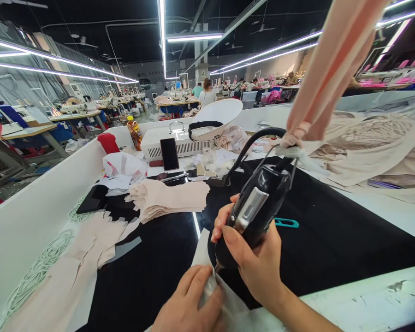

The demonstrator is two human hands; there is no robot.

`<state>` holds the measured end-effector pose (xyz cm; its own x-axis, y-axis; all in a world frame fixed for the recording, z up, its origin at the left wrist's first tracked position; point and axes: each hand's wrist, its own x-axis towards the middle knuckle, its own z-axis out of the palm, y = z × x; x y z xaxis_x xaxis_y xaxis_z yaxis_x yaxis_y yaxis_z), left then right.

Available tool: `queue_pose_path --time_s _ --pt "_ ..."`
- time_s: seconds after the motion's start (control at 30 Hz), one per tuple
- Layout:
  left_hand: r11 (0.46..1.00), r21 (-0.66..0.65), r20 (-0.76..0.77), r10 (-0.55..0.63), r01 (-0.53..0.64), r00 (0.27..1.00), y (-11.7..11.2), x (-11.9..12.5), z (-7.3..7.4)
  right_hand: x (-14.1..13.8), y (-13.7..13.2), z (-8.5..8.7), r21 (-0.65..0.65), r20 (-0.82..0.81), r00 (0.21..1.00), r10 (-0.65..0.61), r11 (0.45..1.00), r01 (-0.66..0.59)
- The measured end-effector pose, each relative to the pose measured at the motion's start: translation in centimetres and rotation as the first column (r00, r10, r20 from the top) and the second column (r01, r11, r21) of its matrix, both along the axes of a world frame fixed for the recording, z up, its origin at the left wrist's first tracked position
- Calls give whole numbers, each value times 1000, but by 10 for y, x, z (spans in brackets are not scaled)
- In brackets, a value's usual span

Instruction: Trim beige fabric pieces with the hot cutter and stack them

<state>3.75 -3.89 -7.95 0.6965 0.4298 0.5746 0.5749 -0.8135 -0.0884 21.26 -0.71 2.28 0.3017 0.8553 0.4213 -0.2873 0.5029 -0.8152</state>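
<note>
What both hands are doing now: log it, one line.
left hand: on pale strip | right hand: gripping black handheld tool | tool tip: by strip, contact unclear | nearby: stacked pale fabric

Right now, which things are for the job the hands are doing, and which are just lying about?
Used in the job:
- black tool, held in the right hand
- pale strip, at the left hand
- stacked pink pieces, probably

Just lying about, it seems:
- phone
- bottle with a yellow cap
- teal loop-shaped thing, beside the right hand
</note>
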Motion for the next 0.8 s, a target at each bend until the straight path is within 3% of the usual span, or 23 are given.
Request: queue_pose_path --time_s 0.1,0.2,0.27,0.33,0.43,0.5,0.63,0.8 --pt "998 -15 -23 57 -57 998 -10 2 -14 0 -2 3 11 18 1000 8 1000 -8" --pt "997 32 11 69 -69 998 -13 5 -10 3 -4 4 15 15 1000 4 1000 -4" --pt "998 70 48 7 -10 999 -8 6 5 4 -5 4 22 8 1000 1 1000 -1" --pt "999 -1 -5 -53 53 999 2 6 27 6 -6 2 26 5 1000 6 1000 -6" --pt "962 -239 34 -126 130 991 19 2 55 7 -7 0 23 15 1000 6 1000 -6" --pt "912 -372 79 -156 175 985 29 -1 65 7 -7 -1 25 28 1000 -6 1000 5" --pt "846 -493 92 -181 203 979 44 -8 64 8 -7 0 37 41 999 -13 999 11" --pt "832 -513 61 -208 209 976 53 -16 59 8 -8 2 58 27 999 -22 998 21"
